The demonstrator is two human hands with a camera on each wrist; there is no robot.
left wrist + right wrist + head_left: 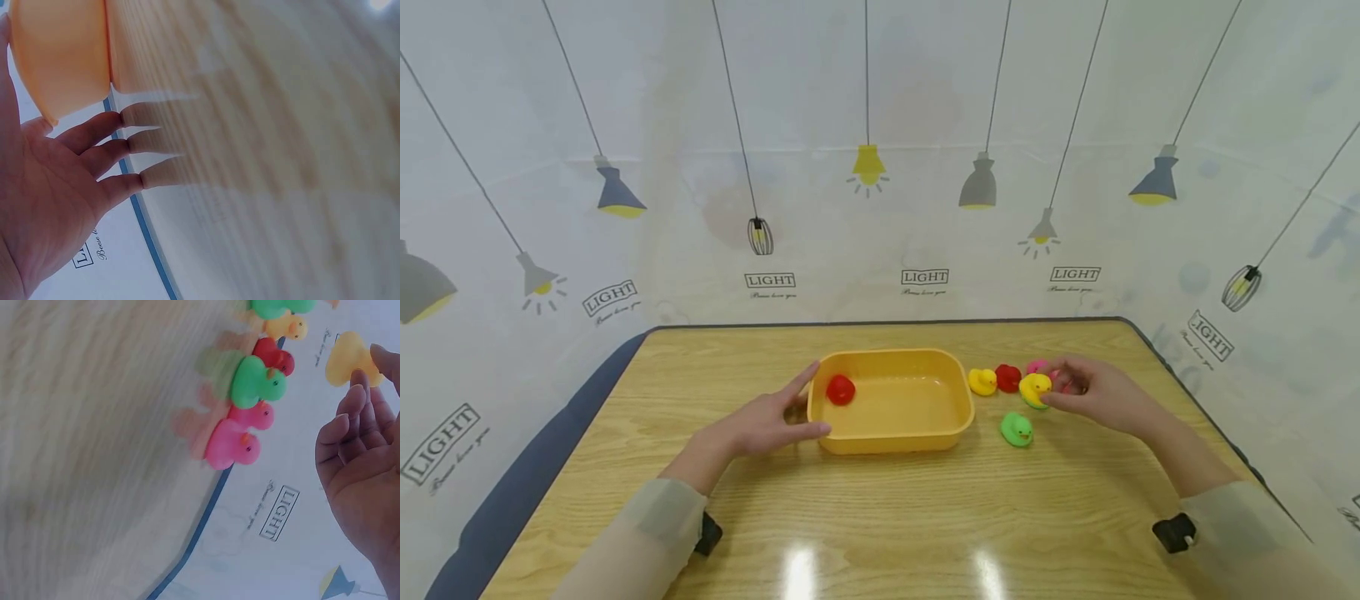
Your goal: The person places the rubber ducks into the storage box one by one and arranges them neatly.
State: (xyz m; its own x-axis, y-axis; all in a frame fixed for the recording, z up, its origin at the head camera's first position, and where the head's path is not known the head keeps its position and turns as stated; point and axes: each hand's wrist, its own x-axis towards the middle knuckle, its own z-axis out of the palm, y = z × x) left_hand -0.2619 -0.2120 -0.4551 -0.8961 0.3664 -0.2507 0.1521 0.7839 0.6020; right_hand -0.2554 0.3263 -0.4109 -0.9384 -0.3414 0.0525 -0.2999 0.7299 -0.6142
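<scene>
My right hand (1101, 396) pinches a yellow toy duck (345, 359) between thumb and fingertips, raised above the table. Beneath and around it sit two pink ducks (228, 445), a red duck (1008, 378) and a green duck (250, 381), which the held one mostly covers in the head view. Another yellow duck (982, 382) stands by the tray's right end, and a second green duck (1017, 430) is nearer to me. My left hand (771, 425) touches the left end of the yellow tray (891, 443), thumb and index finger spread along it. A red rounded toy (840, 390) lies inside, its kind unclear.
The wooden table (880, 508) has a dark edging strip. White cloth printed with lamps (925, 200) hangs behind it and along both sides. Glare spots show on the tabletop near me.
</scene>
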